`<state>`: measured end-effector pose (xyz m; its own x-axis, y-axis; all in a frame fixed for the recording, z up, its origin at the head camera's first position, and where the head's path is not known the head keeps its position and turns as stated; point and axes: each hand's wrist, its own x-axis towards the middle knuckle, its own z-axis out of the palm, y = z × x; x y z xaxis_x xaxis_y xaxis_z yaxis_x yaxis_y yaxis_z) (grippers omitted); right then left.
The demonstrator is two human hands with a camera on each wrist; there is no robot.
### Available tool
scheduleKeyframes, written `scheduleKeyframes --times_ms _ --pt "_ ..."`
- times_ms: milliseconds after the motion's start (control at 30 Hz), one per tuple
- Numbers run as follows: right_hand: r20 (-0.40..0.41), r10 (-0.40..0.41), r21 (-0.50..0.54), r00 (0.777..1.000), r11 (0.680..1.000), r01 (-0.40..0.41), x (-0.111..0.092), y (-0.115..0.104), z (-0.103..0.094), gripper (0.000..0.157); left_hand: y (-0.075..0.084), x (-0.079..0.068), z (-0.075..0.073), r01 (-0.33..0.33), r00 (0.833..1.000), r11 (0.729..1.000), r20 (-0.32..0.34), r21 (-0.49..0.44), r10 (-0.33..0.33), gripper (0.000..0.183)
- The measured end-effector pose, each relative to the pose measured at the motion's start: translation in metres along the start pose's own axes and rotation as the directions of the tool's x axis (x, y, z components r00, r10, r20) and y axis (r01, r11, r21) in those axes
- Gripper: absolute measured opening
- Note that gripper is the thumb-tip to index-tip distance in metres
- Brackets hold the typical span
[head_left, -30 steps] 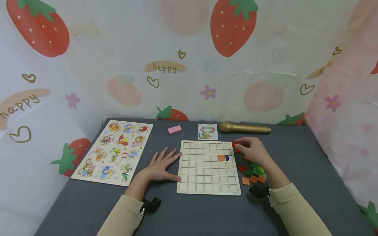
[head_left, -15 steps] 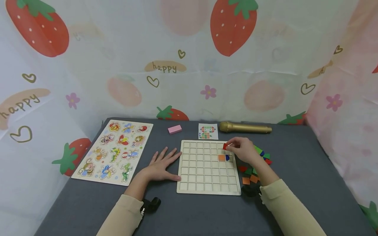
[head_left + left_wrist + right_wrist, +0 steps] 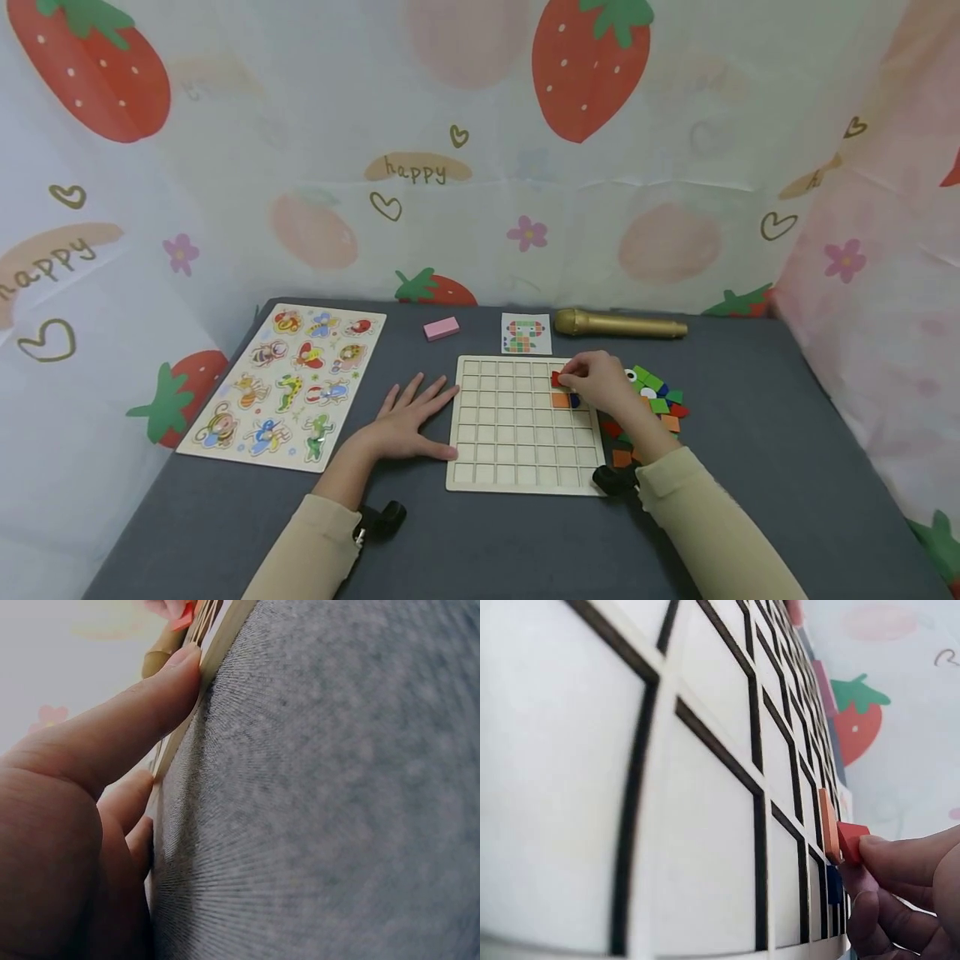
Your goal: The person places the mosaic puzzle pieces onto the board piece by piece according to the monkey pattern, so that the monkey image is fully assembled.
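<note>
A pale wooden grid board [image 3: 506,454] lies mid-table. My right hand [image 3: 600,385] pinches a red square tile [image 3: 853,841] between thumb and fingertips, low over the board's upper right cells. Just below it in the head view, an orange square tile [image 3: 560,401] sits in a cell, with a dark blue tile [image 3: 575,401] to its right, partly covered by the hand. My left hand [image 3: 405,432] lies flat with fingers spread at the board's left edge; in the left wrist view its thumb [image 3: 161,694] touches the board's side.
Loose coloured tiles [image 3: 660,406] lie right of the board, partly behind the right forearm. A small pattern card [image 3: 527,334], a gold microphone [image 3: 622,324] and a pink block [image 3: 442,328] stand along the back. An insect puzzle board [image 3: 285,387] lies at left.
My right hand has carried the red tile leftward from the loose tiles at the board's right edge to above the orange tile. The left hand has stayed in place.
</note>
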<state>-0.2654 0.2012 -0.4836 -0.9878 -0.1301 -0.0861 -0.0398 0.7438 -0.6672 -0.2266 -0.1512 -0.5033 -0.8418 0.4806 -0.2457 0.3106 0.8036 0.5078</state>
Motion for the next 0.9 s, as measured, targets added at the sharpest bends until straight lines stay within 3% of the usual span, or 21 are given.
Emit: scheduleKeyframes --times_ms 267,533,900 --pt "0.013 -0.035 -0.069 0.999 0.997 0.035 0.001 -0.005 0.002 0.014 -0.001 -0.001 -0.003 -0.006 1.0 1.0 -0.003 0.014 0.006 0.104" --pt "0.017 -0.015 -0.133 1.0 0.991 0.017 0.003 -0.005 0.004 0.014 -0.002 0.001 -0.004 -0.01 1.0 1.0 -0.001 0.018 0.01 0.105" --pt "-0.032 -0.017 -0.048 0.999 0.999 0.015 -0.003 0.007 -0.009 0.014 -0.001 0.001 -0.001 -0.014 1.0 1.0 0.003 0.006 0.014 0.104"
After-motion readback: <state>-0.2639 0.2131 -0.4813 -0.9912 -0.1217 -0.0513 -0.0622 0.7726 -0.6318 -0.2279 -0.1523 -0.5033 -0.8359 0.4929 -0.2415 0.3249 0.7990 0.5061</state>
